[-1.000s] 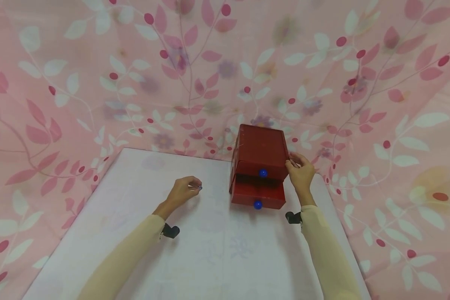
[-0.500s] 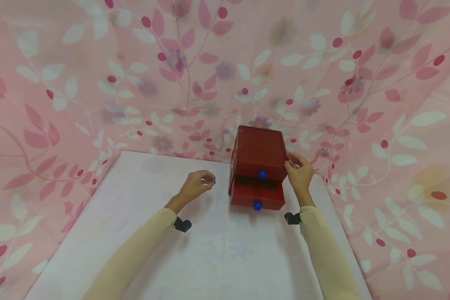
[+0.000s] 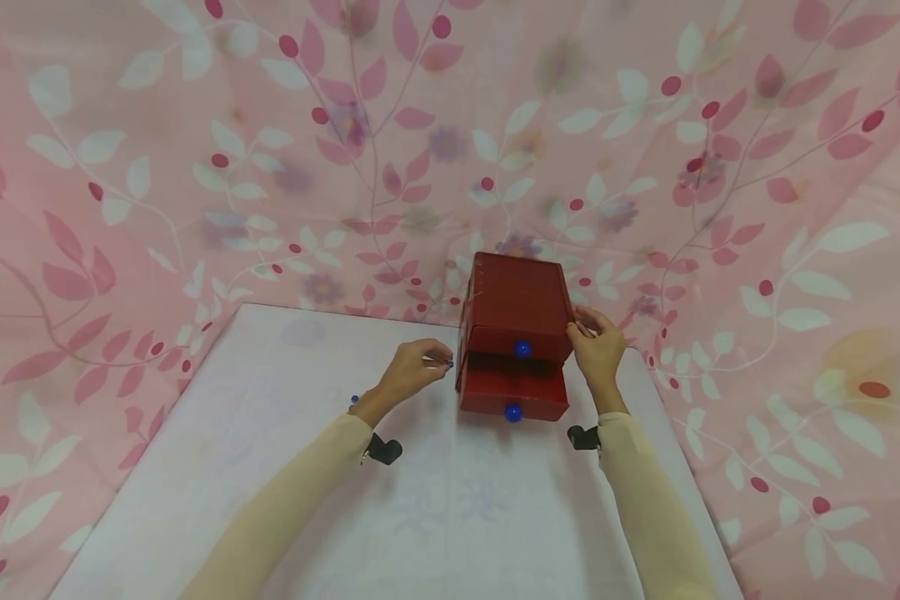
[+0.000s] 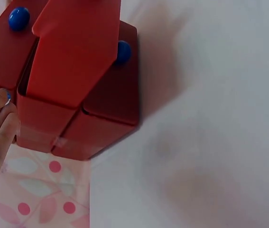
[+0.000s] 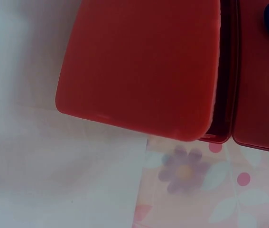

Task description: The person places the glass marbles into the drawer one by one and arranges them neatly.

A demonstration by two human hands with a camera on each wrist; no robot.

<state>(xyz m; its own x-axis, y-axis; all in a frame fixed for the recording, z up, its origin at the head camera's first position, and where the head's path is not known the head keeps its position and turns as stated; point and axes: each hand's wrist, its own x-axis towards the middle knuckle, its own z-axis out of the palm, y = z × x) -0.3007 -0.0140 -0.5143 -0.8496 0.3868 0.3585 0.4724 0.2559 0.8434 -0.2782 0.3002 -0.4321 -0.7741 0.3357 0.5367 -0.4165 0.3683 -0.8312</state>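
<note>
A red mini drawer unit (image 3: 521, 292) with blue round knobs stands at the back of the table. Its middle drawer (image 3: 513, 396) is pulled out; the top drawer (image 4: 6, 47) and bottom drawer (image 4: 113, 92) are in. My left hand (image 3: 412, 368) is just left of the unit, pinching a tiny blue and silvery piece (image 4: 8, 97) between thumb and fingertips; its kind is too small to tell. On the unit's right side, my right hand (image 3: 598, 346) holds the front edge with bent fingers. The right wrist view shows mostly the pulled-out drawer (image 5: 139, 66), with little of the hand.
Tiny blue pieces (image 3: 355, 399) lie on the white tabletop (image 3: 307, 375) beside my left wrist. Behind the table and along both sides hangs pink floral cloth (image 3: 390, 167). Dark wrist mounts (image 3: 385, 450) hang beneath both sleeves.
My left hand has moved right, up to the drawer unit's left side, with the tiny piece pinched. Blue pieces on the table have come into sight behind it. The right hand stays put.
</note>
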